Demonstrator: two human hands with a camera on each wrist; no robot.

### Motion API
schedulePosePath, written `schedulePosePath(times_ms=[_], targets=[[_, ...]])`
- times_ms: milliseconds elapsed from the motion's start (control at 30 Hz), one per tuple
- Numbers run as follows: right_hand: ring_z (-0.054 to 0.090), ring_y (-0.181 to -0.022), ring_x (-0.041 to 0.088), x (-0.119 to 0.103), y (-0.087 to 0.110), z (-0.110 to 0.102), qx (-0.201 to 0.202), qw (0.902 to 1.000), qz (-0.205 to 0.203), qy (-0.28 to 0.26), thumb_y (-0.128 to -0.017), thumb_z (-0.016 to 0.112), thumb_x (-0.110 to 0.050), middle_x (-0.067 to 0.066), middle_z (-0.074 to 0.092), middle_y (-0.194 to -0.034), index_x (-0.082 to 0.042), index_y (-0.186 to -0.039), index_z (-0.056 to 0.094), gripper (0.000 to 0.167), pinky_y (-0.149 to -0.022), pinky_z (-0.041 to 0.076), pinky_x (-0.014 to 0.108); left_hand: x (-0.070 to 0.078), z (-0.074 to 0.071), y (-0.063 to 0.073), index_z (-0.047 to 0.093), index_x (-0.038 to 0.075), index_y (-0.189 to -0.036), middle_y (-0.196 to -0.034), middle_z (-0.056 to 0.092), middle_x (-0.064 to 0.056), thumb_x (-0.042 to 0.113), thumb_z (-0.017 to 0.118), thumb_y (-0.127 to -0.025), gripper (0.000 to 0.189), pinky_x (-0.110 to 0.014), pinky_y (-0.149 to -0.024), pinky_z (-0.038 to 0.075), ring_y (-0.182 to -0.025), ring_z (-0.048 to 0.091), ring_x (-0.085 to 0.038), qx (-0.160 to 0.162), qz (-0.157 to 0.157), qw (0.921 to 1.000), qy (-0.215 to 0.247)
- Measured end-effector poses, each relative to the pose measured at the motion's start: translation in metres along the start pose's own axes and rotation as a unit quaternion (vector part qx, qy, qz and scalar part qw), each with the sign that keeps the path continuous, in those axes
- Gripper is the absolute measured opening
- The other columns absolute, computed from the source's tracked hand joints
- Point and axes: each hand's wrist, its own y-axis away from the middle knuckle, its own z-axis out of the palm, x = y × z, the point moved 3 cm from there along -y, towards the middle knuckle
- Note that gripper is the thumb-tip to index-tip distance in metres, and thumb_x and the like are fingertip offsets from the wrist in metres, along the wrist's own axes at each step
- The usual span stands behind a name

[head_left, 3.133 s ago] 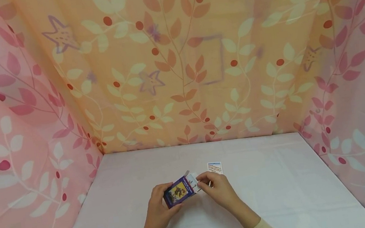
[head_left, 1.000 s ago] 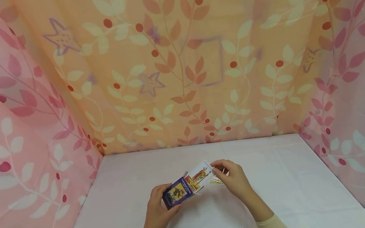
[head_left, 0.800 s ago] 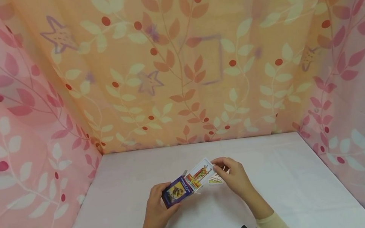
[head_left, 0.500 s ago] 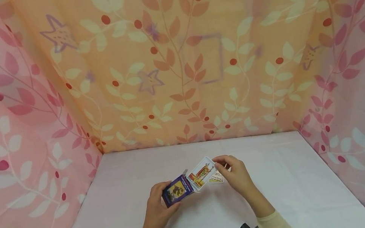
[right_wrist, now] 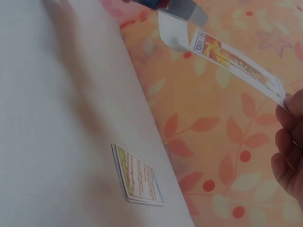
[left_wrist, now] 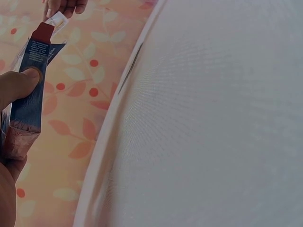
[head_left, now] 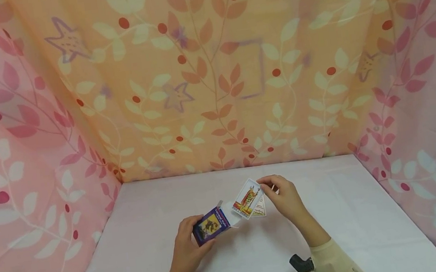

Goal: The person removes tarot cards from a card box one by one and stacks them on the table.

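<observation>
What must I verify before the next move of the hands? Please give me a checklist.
1. Left hand grips the box: ok.
2. Right hand pinches the card: ok.
3. Box end open: ok, flap folded out.
4. Card apart from the flap: cannot tell, they look very close.
5. Pile lies on the table: ok.
6. Box empty: cannot tell, its inside is hidden.
</observation>
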Motion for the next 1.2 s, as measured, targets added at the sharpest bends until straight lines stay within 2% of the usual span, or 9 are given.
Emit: schedulePosePath(times_ms=[167,467,600,833,1200], targets=[[0.057,-0.080,0.012,0.005,-0.010,-0.006,0.000,0.9998,-0.012,0.016,-0.096,0.071,-0.008,-0.002,0.072,-0.098,-0.013,-0.108,0.076,0.014,-0.070,0.050,0.024,0.000,0.000,0.000,0.058,0.029,-0.135,-0.132,0.055,0.011,0.023,0.097,-0.070,0.077,-0.048,-0.106,0.051,-0.123,0.054,-0.010,0.002,0.001,1.0000,0.008],[0.057,-0.084,0.015,0.024,-0.021,-0.002,-0.018,0.9989,0.020,0.038,-0.098,0.070,-0.012,0.001,0.070,-0.097,-0.013,-0.109,0.076,0.013,-0.071,0.049,0.027,-0.001,-0.001,0.000,0.058,0.026,-0.136,-0.132,0.055,0.011,0.022,0.097,-0.069,0.077,-0.046,-0.106,0.051,-0.123,0.054,-0.009,0.001,-0.001,0.9999,0.011],[0.056,-0.084,0.015,0.036,-0.026,0.003,-0.038,0.9979,0.036,0.039,-0.099,0.069,-0.013,0.001,0.068,-0.095,-0.014,-0.109,0.076,0.012,-0.071,0.047,0.027,-0.001,-0.001,-0.001,0.058,0.026,-0.136,-0.132,0.055,0.011,0.021,0.097,-0.070,0.077,-0.047,-0.107,0.050,-0.124,0.053,-0.008,-0.003,-0.001,0.9999,0.013],[0.057,-0.088,0.018,0.055,-0.035,0.012,-0.077,0.9934,0.078,0.034,-0.101,0.066,-0.015,0.001,0.070,-0.102,-0.015,-0.110,0.075,0.013,-0.077,0.049,0.033,-0.003,0.000,0.000,0.057,0.029,-0.136,-0.132,0.055,0.011,0.019,0.097,-0.069,0.079,-0.048,-0.106,0.050,-0.123,0.053,-0.008,0.000,0.005,1.0000,0.005],[0.057,-0.089,0.021,0.080,-0.046,0.025,-0.124,0.9849,0.115,0.036,-0.103,0.063,-0.019,0.000,0.071,-0.104,-0.018,-0.110,0.075,0.014,-0.078,0.049,0.036,-0.003,0.001,-0.001,0.058,0.021,-0.137,-0.133,0.055,0.011,0.018,0.098,-0.067,0.081,-0.047,-0.107,0.049,-0.123,0.053,-0.008,0.003,0.009,1.0000,0.000]])
